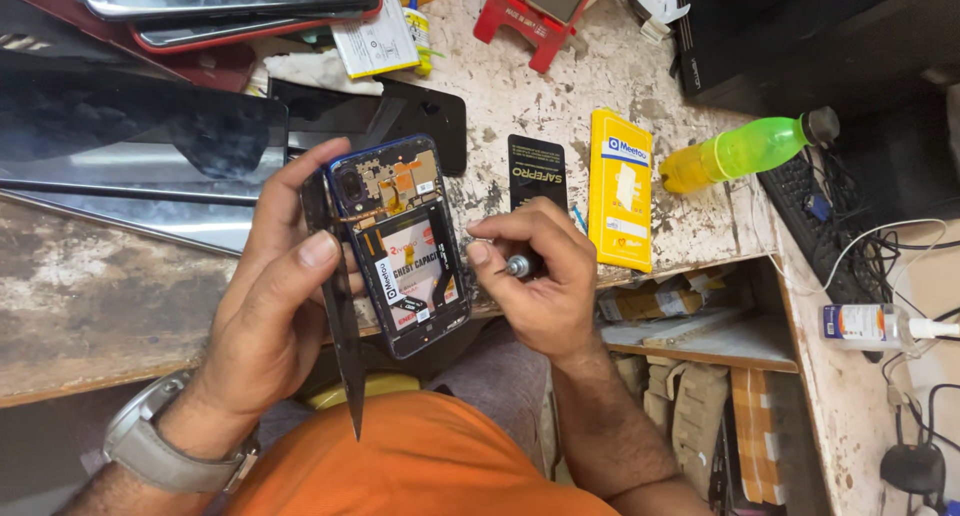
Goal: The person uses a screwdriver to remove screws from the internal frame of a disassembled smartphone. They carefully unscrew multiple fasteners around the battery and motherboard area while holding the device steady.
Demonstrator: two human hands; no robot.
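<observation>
Blue-framed phone (405,246), back cover off, being held above the near edge of the table (560,106) and over the lap, long axis running from far-left to near-right, camera end farthest from the body. Lying between the two hands: left hand (270,306) clasping the phone's left side, right hand (545,276) sitting just beside its right edge, level with the battery. Being gripped by the left fingers (318,248): thumb pressing on the left rim, remaining fingers wrapping behind the body, together with a thin dark pointed strip (345,346) hanging down from the phone toward the orange shirt (430,466). Being pinched in the closed right fingers (490,251): a small screwdriver (518,266), its round metal end cap facing the camera, its tip hidden behind the hand; contact with the phone not possible to tell. Right hand being the nearer one to the phone's open right flank; left hand already bearing the weight.

Showing inside the phone: circuit board with orange flex cables at the camera end, white-and-red labelled battery (415,271) filling the middle, narrow lower board at the near end. Lying on the table beyond the phone: a black card (537,171), a yellow packet (620,191), a green-and-yellow bottle (745,151) farther right, stacked dark screens to the far left.
</observation>
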